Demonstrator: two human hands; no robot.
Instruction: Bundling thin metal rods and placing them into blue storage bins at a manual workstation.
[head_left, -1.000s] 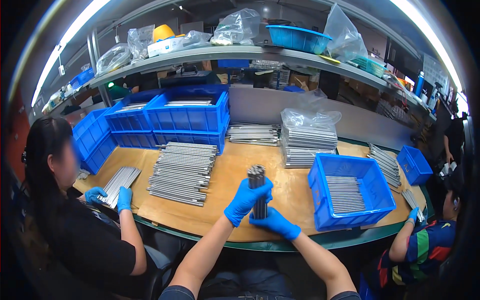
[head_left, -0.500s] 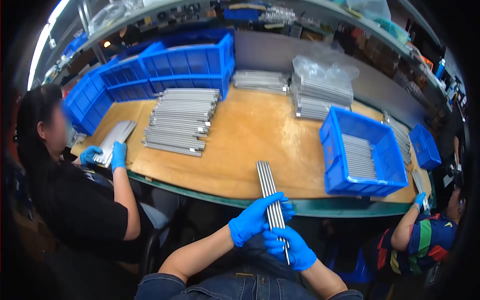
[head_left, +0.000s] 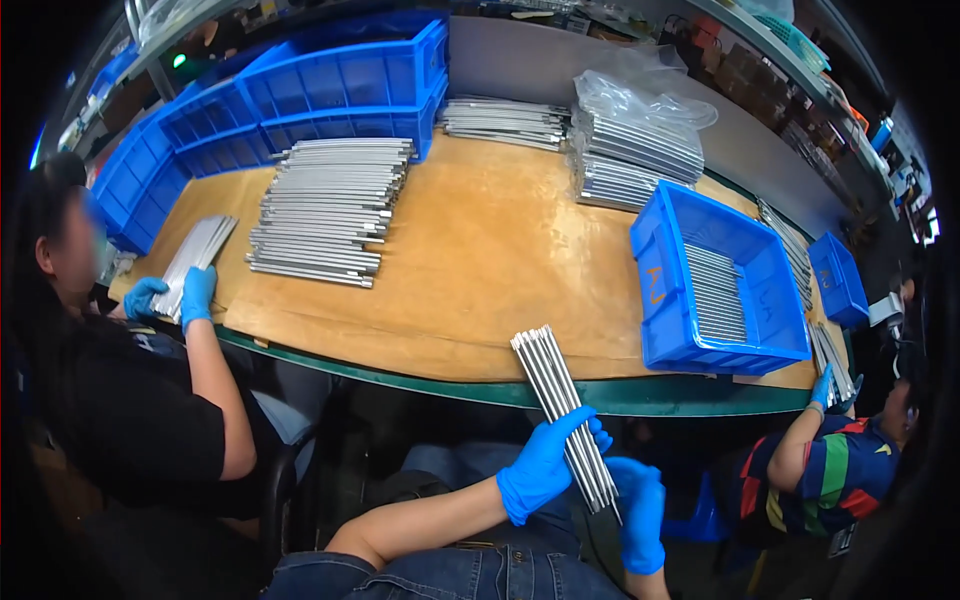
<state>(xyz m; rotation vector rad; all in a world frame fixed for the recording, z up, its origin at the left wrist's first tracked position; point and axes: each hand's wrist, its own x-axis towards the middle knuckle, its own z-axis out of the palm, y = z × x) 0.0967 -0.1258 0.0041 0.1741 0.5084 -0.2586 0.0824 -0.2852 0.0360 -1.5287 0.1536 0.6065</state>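
Note:
My left hand, in a blue glove, is wrapped round the middle of a bundle of slim silvery metal rods. The bundle slants in front of my body, its far end over the table's front edge. My right hand, gloved too, is beside the rods' near ends; motion blur hides what its fingers do. On the table, a row of similar rods lies side by side at the left. A blue bin at the right has more rods inside.
Blue bins line the back left. Rods and a plastic-covered stack lie at the back. Co-workers sit at both sides, the left one's gloved hands holding rods. A smaller blue bin stands far right.
The bundle in my left hand looks thicker and its rods more fanned out. My right hand has come away from the front of the bundle, to its right. The view has shifted slightly.

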